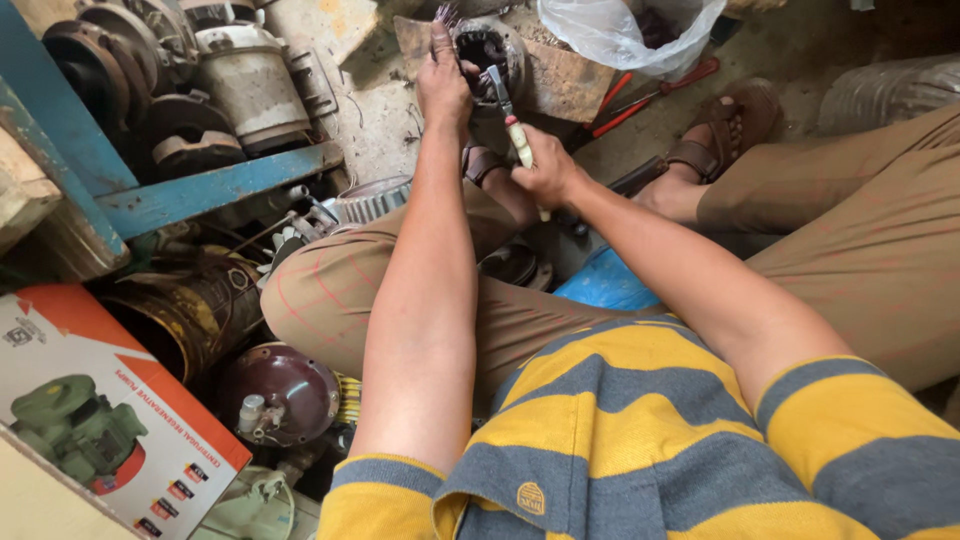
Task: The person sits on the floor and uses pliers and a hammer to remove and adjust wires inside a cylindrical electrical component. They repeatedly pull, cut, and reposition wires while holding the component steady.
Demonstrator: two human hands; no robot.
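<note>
Head view looks down on a seated person's two bare arms reaching forward to a round motor part that rests on a rusty metal slab on the floor. The left hand lies on the part's left rim, fingers curled over the edge and gripping it, the index stretched up toward a tuft of wires at the top of the part. The right hand sits nearer the body, below and right of the part, fingers closed in a fist round the pale handle of a screwdriver. The tool's long axis runs from that fist up and to the left, its metal shaft reaching the part's dark hollow beside the left thumb; the tip itself is hard to make out. So the left hand is on the part, while the right meets it only through the tool. Right of the part lie a clear plastic bag and red-handled pliers, and further right a sandalled foot. Well to the left of the part stand old motor housings behind a blue frame; nearer the body, an orange and white carton.
</note>
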